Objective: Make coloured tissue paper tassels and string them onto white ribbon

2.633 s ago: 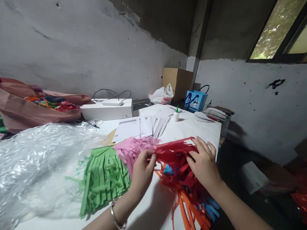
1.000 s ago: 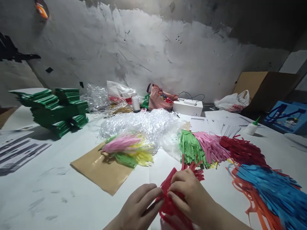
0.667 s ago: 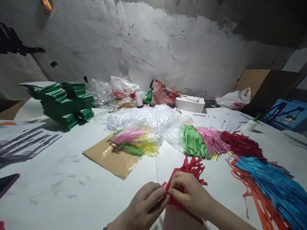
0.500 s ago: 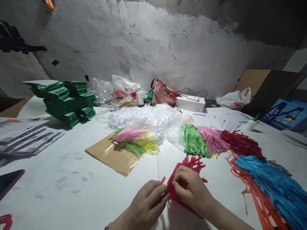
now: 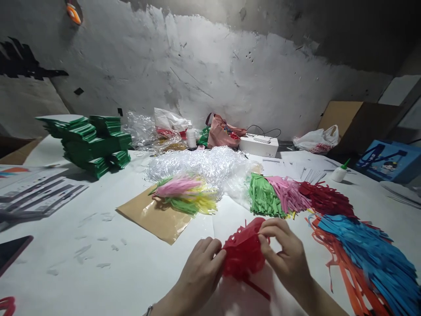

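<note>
On the bench [image 5: 131,272], a fringe piece [image 5: 243,252] sits between the left hand [image 5: 201,267] and the right hand [image 5: 287,250]. Behind and left of it, a tassel [image 5: 179,188] lies partly on a flat envelope [image 5: 148,215]; a heap of plastic strips [image 5: 194,162] spreads behind both. At the left, a card stack [image 5: 90,147] stands behind printed sheets [image 5: 42,193]. Right of the fringe piece lie several fringe bundles [image 5: 287,195], with a small bottle [image 5: 338,174] behind them. Farther back, a cloth bag [image 5: 219,134] stands left of a box [image 5: 256,148], and a plastic bag [image 5: 317,142] lies before a carton [image 5: 340,116].
</note>
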### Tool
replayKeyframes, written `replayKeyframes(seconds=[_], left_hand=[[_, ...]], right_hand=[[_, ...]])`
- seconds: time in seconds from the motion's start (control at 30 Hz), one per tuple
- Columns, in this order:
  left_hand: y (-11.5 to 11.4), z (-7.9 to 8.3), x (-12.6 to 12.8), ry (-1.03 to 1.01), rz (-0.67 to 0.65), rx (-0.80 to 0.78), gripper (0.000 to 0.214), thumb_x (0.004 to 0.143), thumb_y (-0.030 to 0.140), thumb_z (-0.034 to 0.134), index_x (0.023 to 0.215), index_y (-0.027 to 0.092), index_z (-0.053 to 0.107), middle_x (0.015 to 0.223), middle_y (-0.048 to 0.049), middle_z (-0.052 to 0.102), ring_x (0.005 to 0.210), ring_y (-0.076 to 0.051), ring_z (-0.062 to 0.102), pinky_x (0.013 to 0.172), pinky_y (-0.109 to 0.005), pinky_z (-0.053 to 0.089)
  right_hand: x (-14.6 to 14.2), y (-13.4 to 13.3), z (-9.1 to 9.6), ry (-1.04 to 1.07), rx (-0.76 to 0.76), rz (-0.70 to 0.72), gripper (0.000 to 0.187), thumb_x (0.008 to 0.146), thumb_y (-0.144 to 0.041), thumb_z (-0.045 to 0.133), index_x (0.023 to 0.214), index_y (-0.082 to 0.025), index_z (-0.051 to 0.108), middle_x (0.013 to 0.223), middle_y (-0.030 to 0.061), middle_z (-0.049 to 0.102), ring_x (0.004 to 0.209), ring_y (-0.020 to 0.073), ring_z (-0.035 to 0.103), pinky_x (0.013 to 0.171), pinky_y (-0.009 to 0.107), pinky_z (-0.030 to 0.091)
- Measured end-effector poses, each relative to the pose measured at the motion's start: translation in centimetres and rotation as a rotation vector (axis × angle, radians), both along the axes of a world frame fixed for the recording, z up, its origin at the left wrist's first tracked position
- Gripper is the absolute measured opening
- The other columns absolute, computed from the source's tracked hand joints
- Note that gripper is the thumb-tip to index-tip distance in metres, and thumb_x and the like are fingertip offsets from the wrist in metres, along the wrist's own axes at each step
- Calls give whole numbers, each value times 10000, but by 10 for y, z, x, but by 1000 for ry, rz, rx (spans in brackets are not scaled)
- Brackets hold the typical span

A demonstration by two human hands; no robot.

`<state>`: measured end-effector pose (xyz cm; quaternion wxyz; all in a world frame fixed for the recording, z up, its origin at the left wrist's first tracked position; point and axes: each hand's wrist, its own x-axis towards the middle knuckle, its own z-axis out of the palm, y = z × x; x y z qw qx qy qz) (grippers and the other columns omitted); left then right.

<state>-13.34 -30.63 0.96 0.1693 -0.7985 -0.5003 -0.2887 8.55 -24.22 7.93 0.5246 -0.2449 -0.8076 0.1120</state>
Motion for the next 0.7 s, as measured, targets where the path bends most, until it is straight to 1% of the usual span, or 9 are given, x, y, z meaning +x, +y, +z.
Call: replayKeyframes(seconds=[0.13,0.23,0.3,0.4,0.47,0.5,0.57,0.63,0.7], left_hand=[[3,-3,-37,26,93,-26,260,913,66,440,738,190,588,756,-53,616,655,-192,543,601,-300,437],[4,-2,-79,24,168,-53,263,920,121,460,715,194,607,712,-45,617,614,-193,569,581,-293,445],[3,-2,-111,17,207,-92,240,917,175,486,733,196,639,714,-44,640,609,-195,606,577,-289,471],[-2,-3,-153,-27,285,-140,184,870,257,525,851,195,698,824,-69,727,687,-228,707,593,-297,542],[-8,2,-161,-93,365,-121,295,840,305,531,1055,180,688,1000,-109,750,840,-288,745,680,-354,596],[-12,6,-156,-127,388,-100,383,837,328,533,1169,175,649,1099,-129,733,933,-320,737,744,-397,608],[-20,19,-125,-171,351,-47,507,858,348,529,1339,188,543,1254,-152,668,1078,-359,692,852,-477,596],[-26,30,-72,-200,192,-41,579,875,352,554,1427,198,468,1350,-168,616,1161,-356,652,896,-482,593],[-26,35,-12,-183,-15,-42,680,858,333,579,1493,174,393,1412,-204,571,1218,-352,615,892,-461,601]], right_hand=[[32,10,8,54,24,-159,111,946,-177,572,861,-223,627,884,31,626,831,172,609,736,287,499],[52,14,8,23,87,-225,95,950,-186,584,875,-225,627,897,33,622,844,175,612,757,294,501],[60,14,5,-22,140,-227,89,947,-172,590,886,-223,630,903,38,625,848,179,614,759,302,505],[68,11,1,-124,233,-187,105,930,-113,588,936,-205,638,902,48,639,840,182,622,778,329,504],[71,7,-1,-211,293,-161,146,921,-71,576,983,-186,640,895,51,656,833,181,637,831,366,486],[71,5,-1,-250,318,-151,161,919,-53,568,996,-174,639,888,52,665,824,177,645,857,382,471],[70,-1,-3,-312,368,-132,174,923,-32,545,999,-156,640,875,52,687,794,161,661,887,390,449],[64,-8,-6,-360,416,-116,187,934,-34,513,993,-148,649,864,53,713,784,154,677,903,378,441],[58,-16,-9,-363,473,-109,231,958,-54,458,996,-151,665,848,56,737,800,157,691,949,379,434]])
